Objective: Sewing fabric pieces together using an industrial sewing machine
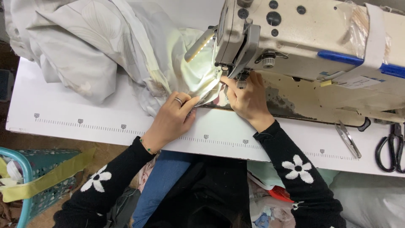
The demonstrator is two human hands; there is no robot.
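A cream industrial sewing machine [303, 29] stands at the back right of a white table [63, 109]. Pale floral fabric [105, 46] is heaped at the back left and runs under the machine's lit needle area. My left hand [175, 116], with a ring on one finger, presses flat on the fabric's folded edge just left of the needle. My right hand [247, 99] pinches the fabric right beside the presser foot [241, 82]. Both sleeves are black with white flowers.
Thread snips [348, 139] and black scissors [390, 147] lie on the table at the right. A printed ruler strip [122, 126] runs along the table's front. A teal basket [29, 185] with yellow-green strips stands on the floor at the left.
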